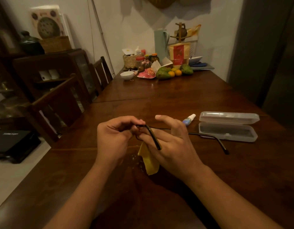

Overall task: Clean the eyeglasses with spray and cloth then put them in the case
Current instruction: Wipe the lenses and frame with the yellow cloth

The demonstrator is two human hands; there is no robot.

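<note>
Black-framed eyeglasses [153, 136] are held above the dark wooden table [176, 100] between both hands. My left hand [115, 139] pinches the frame at its left corner. My right hand [172, 142] holds a yellow cloth [149, 161] against the lens from below, index finger lifted. The right temple arm sticks out to the right over the table. A small spray bottle [189, 119] with a white cap lies just beyond my right hand. A clear plastic case [229, 128] lies open to the right, lid up.
At the table's far end stand a white bowl [127, 75], jars, a wicker basket, mangoes and oranges [172, 72], and a pale green jug [161, 43]. Wooden chairs [63, 103] line the left side, with a dark cabinet behind them.
</note>
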